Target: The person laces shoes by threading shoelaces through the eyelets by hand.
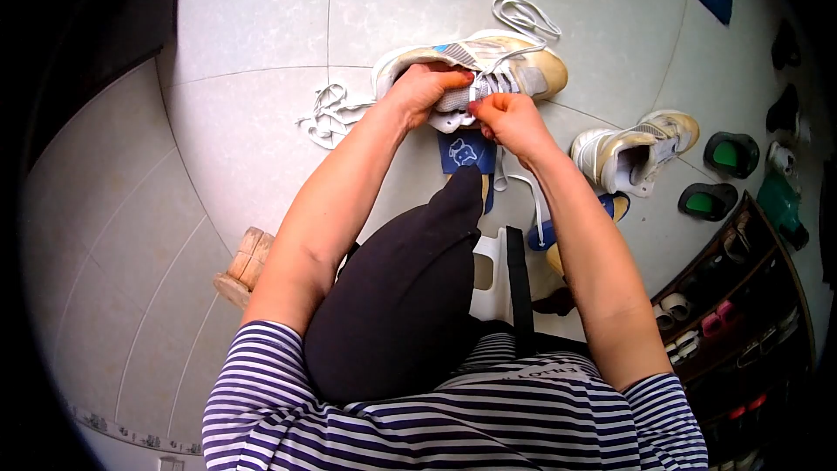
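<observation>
A worn white and yellowed sneaker (542, 74) lies on the tiled floor, its toe pointing right. My left hand (420, 92) is closed on the sneaker's upper by the opening, thumb near the lacing. My right hand (514, 126) pinches a white shoelace (473, 92) beside the eyelets; its fingertips partly hide the lace. More lace (527, 13) loops off beyond the toe, and a lace end (539, 209) trails below my right hand. A bunched white lace (327, 113) rests to the left of the heel.
Another sneaker (641, 153) without visible lacing stands to the right. Dark clogs with green insoles (731, 154) lie farther right, near a shoe rack (741, 296). My foot wears a blue slipper (462, 153) just below the sneaker. A wooden stool (246, 266) stands at left.
</observation>
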The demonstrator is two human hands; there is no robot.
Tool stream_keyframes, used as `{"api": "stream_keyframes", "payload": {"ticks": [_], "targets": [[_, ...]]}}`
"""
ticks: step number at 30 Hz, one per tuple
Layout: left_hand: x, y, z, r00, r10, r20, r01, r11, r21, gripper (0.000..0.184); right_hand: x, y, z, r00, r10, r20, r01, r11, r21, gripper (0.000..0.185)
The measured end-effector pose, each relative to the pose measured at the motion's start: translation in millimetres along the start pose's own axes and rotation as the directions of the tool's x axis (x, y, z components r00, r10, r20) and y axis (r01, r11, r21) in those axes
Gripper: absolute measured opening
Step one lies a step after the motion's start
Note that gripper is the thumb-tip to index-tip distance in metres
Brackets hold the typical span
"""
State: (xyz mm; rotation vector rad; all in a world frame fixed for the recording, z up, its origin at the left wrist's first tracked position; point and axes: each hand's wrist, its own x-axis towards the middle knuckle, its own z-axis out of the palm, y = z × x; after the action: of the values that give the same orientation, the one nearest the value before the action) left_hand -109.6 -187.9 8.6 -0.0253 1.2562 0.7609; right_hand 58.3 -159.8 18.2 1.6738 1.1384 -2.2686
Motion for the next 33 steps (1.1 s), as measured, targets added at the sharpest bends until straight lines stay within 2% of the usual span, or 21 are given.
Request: {"api": "stream_keyframes", "payload": {"ticks": [1,2,4,5,8,10,11,13,14,15,16,17,18,21,23,25,27,29,30,32,33], "targets": [[1,-3,-2,1.0,-0.001,0.002,0.001,1.0,0.001,0.02,2,2,-4,0.999,-0.054,-0.003,0.051,0.959,-0.279,0.026],[4,-6,-5,1.0,0.029,0.0,-0.029,0.999,0.037,0.02,3,4,-10,0.998,-0.056,-0.006,0.053,0.959,-0.278,0.026],[10,-10,-12,0.998,0.056,0.024,-0.058,0.995,0.084,0.02,2,1,-21,0.938,-0.285,-0.196,0.171,0.875,-0.454,0.034],[9,-10,-13,0.998,0.056,0.024,-0.057,0.995,0.083,0.02,-5,-21,-22,0.905,-0.251,-0.345,0.088,0.901,-0.425,0.037],[5,-4,-11,0.998,-0.007,0.059,0.001,0.995,0.101,0.022,13,-49,-23,0.897,-0.202,-0.393,-0.021,0.869,-0.494,0.035],[-2,2,-8,0.998,-0.022,0.051,0.015,0.991,0.135,0.022,22,-57,-19,0.872,-0.332,-0.361,-0.065,0.652,-0.756,0.039],[-3,4,-8,0.999,-0.037,0.04,0.03,0.986,0.161,0.023,25,-60,-21,0.871,-0.334,-0.361,-0.062,0.654,-0.754,0.039],[-2,1,-10,0.999,-0.022,0.044,0.015,0.987,0.161,0.024,31,-63,-27,0.893,-0.265,-0.364,-0.039,0.76,-0.649,0.036],[-2,0,-10,0.999,-0.011,0.049,0.002,0.984,0.178,0.024,35,-61,-28,0.879,-0.252,-0.405,0.011,0.859,-0.511,0.028],[-2,-1,-10,0.999,0.0,0.054,-0.01,0.981,0.194,0.024,35,-58,-33,0.879,-0.251,-0.405,0.009,0.859,-0.512,0.028],[-2,0,-9,0.998,-0.002,0.056,-0.009,0.981,0.193,0.024,30,-58,-36,0.938,-0.123,-0.324,0.083,0.987,-0.134,0.022],[-3,0,-9,0.998,-0.005,0.069,-0.007,0.985,0.172,0.026,26,-58,-37,0.98,-0.038,-0.195,0.091,0.958,0.272,0.017],[-4,1,-9,0.996,-0.01,0.083,-0.003,0.988,0.152,0.027,24,-59,-34,0.984,-0.021,-0.175,0.084,0.928,0.363,0.011],[-3,0,-12,0.998,-0.015,0.061,-0.004,0.954,0.299,0.03,28,-76,-49,0.969,-0.083,-0.232,0.187,0.86,0.476,0.009],[-5,1,-11,0.998,-0.021,0.059,0.004,0.96,0.28,0.031,36,-98,-79,0.958,-0.186,-0.22,0.274,0.826,0.493,0.019],[-7,3,-10,0.998,-0.014,0.058,-0.003,0.959,0.283,0.03,68,-102,-143,0.921,-0.378,-0.097,0.367,0.754,0.546,0.021],[-6,3,-9,0.998,-0.008,0.061,-0.009,0.962,0.273,0.03,47,-144,-162,0.89,-0.418,-0.182,0.452,0.76,0.468,0.015],[-5,1,-10,0.998,-0.004,0.064,-0.014,0.964,0.266,0.03,6,-187,-165,0.843,-0.376,-0.385,0.519,0.76,0.392,0.007],[-4,0,-12,0.998,-0.01,0.066,-0.009,0.963,0.269,0.03,34,-180,-233,0.881,-0.389,-0.27,0.47,0.649,0.599,0.009],[-4,1,-12,0.998,-0.014,0.068,-0.005,0.962,0.273,0.03,16,-196,-257,0.878,-0.413,-0.242,0.468,0.635,0.615,0.014],[-5,1,-11,0.998,-0.011,0.064,-0.007,0.961,0.277,0.03,-33,-228,-212,0.848,-0.418,-0.327,0.527,0.735,0.428,0.016]]}}
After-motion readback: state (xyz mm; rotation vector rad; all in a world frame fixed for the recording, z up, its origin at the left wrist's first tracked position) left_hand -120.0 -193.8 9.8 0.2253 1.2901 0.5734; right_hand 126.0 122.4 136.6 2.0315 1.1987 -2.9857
